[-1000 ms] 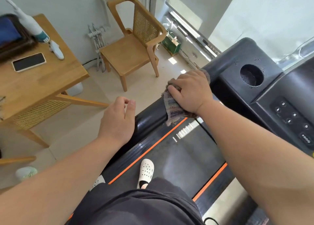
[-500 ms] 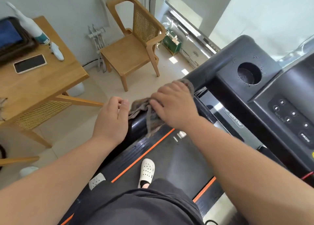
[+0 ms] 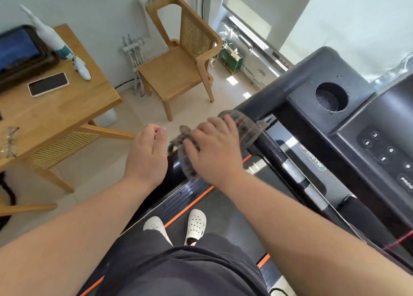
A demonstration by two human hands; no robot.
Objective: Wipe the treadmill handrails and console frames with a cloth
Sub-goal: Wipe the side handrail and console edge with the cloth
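I'm on the handrail point(image 3: 257, 108) step right now, the left-side rail that runs down from the console point(image 3: 348, 125). My right hand point(image 3: 214, 148) lies flat on the cloth point(image 3: 245, 125), fingers spread and curled over rather than pinched, pressing it onto the top of the rail just below the console corner. The cloth drapes over the rail, one tail hanging on the belt side and a loose corner poking out toward my left hand point(image 3: 147, 152). That hand hovers just beside the rail, loosely curled, thumb against forefinger, with nothing in it. By my reckoning the rail is mid-wipe and the console frame is yet to come. Next I need firm downward pressure and a steady slide along the rail, wrapping the cloth around its sides, perhaps with my left hand catching that stray corner.
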